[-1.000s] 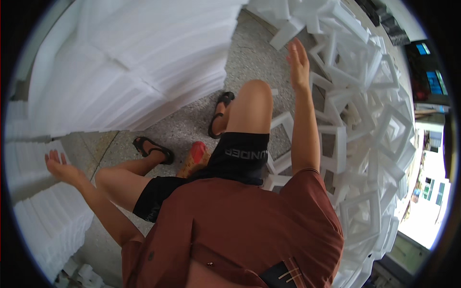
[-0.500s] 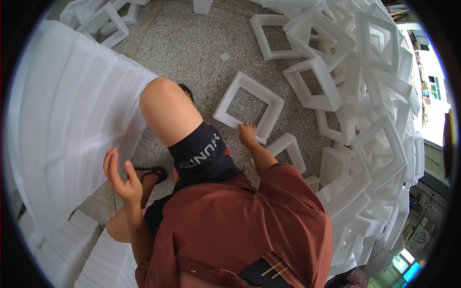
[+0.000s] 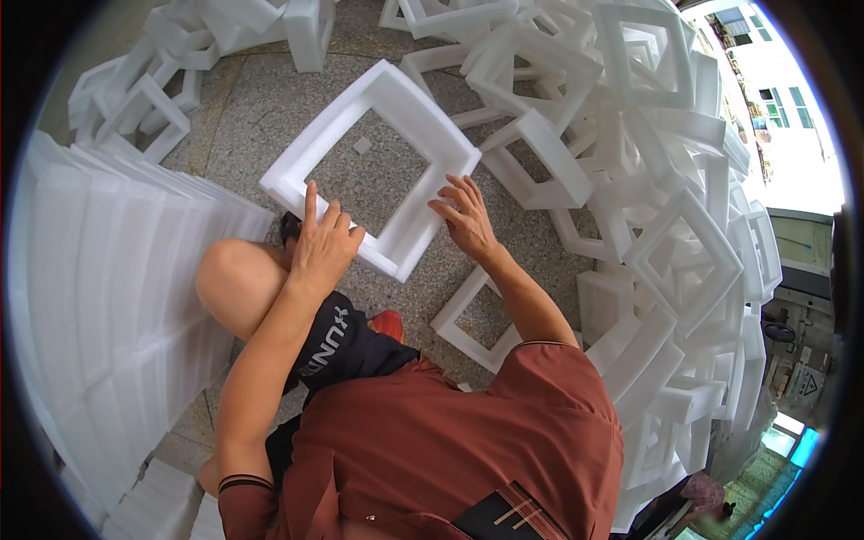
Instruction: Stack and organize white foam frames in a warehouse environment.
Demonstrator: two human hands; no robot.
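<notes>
White frame (image 3: 333,129) raised since earlier, held by left hand (image 3: 326,247) and right hand (image 3: 470,220), fingers half-open

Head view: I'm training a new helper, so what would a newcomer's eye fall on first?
First comes the square white foam frame in the upper middle, with the left hand and right hand at its nearer sides. Next come the jumbled heap of similar frames along the right and the layered stack of white foam on the left.

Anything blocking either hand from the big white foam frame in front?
Nothing visible: the left hand is over the near left side of the white foam frame, the right hand over its right side.
</notes>
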